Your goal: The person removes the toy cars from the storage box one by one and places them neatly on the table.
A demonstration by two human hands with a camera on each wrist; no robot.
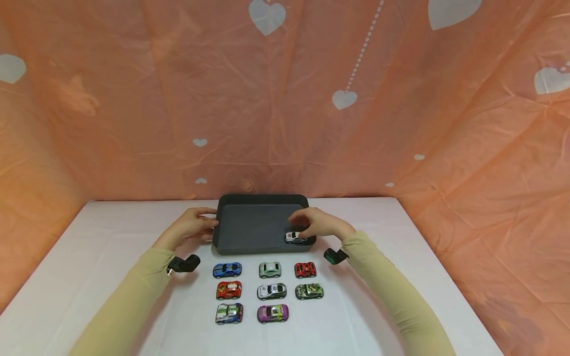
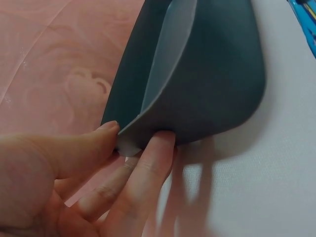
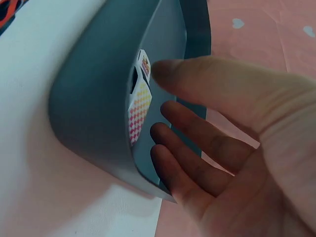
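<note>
Eight glossy toy cars (image 1: 268,291) stand in three short rows on the white tabletop (image 1: 445,277), with open cloth on both sides. Just beyond them sits a matte dark grey tray (image 1: 258,200) with rounded corners. At its left rim the left hand (image 1: 189,227) pinches the thin wall between thumb and fingers. Inside the near right corner, the right hand (image 1: 318,223) curls over a small white car (image 1: 295,238), seemingly gripping it; its fingers hide most of the body.

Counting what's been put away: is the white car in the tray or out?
In: the white car sits inside the tray, near its right front corner, under the right hand.
</note>
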